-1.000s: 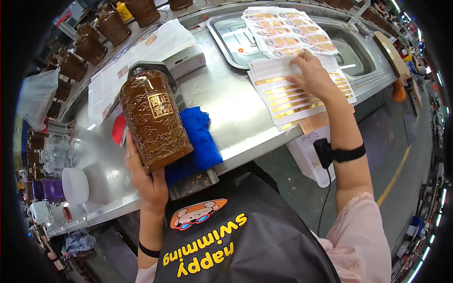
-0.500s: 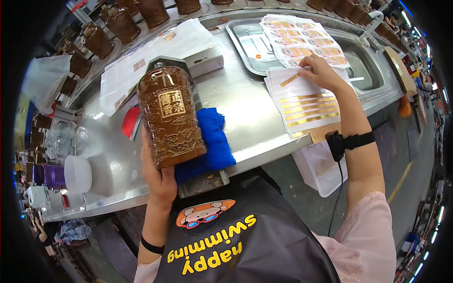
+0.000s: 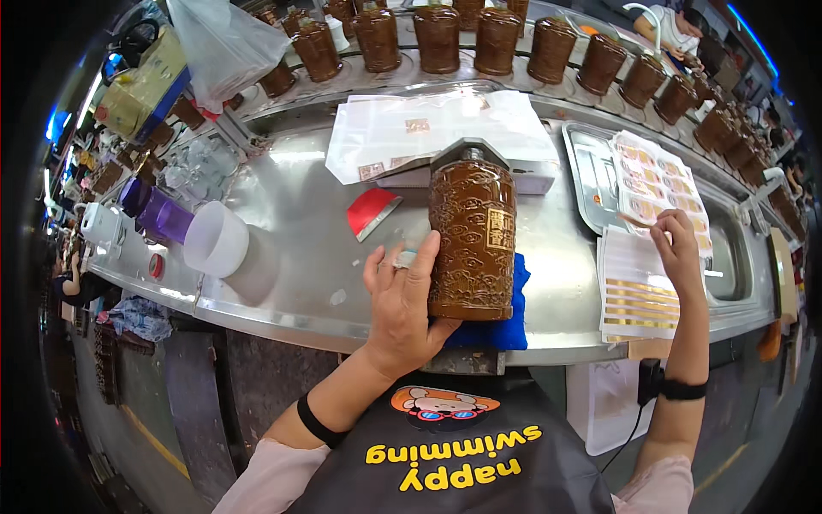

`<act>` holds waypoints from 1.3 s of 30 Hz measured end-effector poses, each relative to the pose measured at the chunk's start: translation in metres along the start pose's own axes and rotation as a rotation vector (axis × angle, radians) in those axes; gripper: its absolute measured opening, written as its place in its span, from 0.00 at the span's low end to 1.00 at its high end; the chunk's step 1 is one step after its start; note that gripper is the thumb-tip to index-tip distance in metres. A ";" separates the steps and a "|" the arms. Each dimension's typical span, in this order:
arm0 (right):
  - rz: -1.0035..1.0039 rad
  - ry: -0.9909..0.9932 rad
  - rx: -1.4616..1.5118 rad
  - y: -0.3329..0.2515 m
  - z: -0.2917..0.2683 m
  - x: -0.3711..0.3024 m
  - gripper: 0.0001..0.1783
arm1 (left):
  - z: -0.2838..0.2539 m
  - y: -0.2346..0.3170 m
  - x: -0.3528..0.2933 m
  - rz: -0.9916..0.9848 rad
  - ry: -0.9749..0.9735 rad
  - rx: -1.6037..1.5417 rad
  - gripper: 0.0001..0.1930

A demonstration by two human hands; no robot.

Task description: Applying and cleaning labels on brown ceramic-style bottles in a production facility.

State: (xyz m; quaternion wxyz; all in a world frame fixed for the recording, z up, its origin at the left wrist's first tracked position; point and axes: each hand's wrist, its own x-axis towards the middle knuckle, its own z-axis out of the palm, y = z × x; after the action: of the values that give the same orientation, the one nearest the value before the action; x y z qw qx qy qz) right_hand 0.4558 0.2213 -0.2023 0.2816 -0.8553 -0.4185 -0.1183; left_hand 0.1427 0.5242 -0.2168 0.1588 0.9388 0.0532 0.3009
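Observation:
A brown embossed bottle [image 3: 471, 257] with a gold square label leans, neck up, against a dark angular holder [image 3: 441, 158]. My left hand [image 3: 401, 295] is at its left side, index finger along the side and thumb at the base; the other fingers are curled away, one with a ring. My right hand [image 3: 679, 248] pinches a short gold strip sticker [image 3: 634, 221] between thumb and fingers. Below that hand lie white sheets with gold strips [image 3: 638, 291]. A blue cloth [image 3: 505, 330] lies under the bottle.
Sheets of square labels [image 3: 479, 128] lie behind the bottle, and a red scraper-like piece [image 3: 370, 212] to its left. A metal tray [image 3: 586, 171], oval-label sheets [image 3: 659, 176] and a sink [image 3: 732, 265] are right. A white tub [image 3: 216, 240] stands left; brown bottles [image 3: 437, 38] line the back.
My view has swung left. The bottle is turned, so its gold label faces further right. My left hand has shifted to the bottle's side; my right hand has lifted the strip off the sheets.

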 end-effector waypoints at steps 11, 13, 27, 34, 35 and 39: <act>0.050 -0.167 0.508 -0.141 0.001 -0.009 0.05 | -0.006 0.007 0.013 0.058 0.033 -0.016 0.44; 0.024 -0.164 0.520 -0.152 0.002 -0.009 0.05 | 0.000 -0.002 0.006 0.073 0.030 -0.040 0.43; -0.059 -0.154 0.557 -0.180 0.009 -0.017 0.04 | 0.006 -0.011 -0.008 -0.062 0.082 -0.271 0.37; -0.073 -0.157 0.569 -0.187 0.010 -0.017 0.04 | 0.002 0.003 0.000 -0.030 0.005 -0.063 0.41; -0.102 -0.158 0.560 -0.188 0.010 -0.016 0.04 | 0.004 0.001 -0.001 -0.032 0.007 -0.061 0.41; -0.117 -0.201 0.576 -0.202 0.005 -0.013 0.05 | 0.000 0.003 -0.003 -0.067 -0.018 -0.180 0.44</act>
State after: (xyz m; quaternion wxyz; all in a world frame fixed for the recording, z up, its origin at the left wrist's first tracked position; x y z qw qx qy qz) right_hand 0.2893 0.3154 -0.1347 0.4621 -0.7224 -0.5090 0.0745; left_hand 0.1402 0.5209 -0.2180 0.2527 0.9212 0.0557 0.2905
